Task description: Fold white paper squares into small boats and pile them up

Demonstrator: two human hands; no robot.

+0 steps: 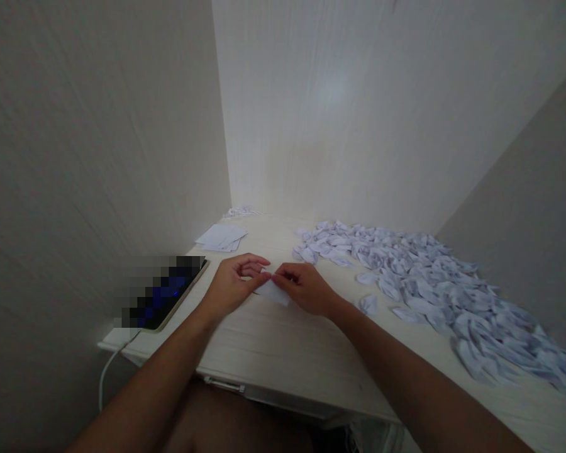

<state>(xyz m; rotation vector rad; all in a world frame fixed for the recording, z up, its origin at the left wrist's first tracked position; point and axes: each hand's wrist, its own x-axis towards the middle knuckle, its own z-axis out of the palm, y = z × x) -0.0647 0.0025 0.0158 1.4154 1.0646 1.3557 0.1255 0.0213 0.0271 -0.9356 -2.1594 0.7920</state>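
Between my hands is a small white piece of paper (274,294), held just above the table (264,352). My left hand (236,280) pinches its upper edge between thumb and fingers. From the other side my right hand (304,286) grips the same edge, its thumb and fingertips close to those of the left. Part of the paper is hidden behind the fingers. To the right spreads a large heap of folded or twisted white paper pieces (396,264). One loose folded piece (368,305) lies near my right wrist.
A stack of flat white paper sheets (221,237) lies at the back left. Closer on the left, a tablet-like device (170,299), partly blurred, leans by the wall with a white cable (104,371). White scraps (243,212) sit in the far corner. Walls enclose the table.
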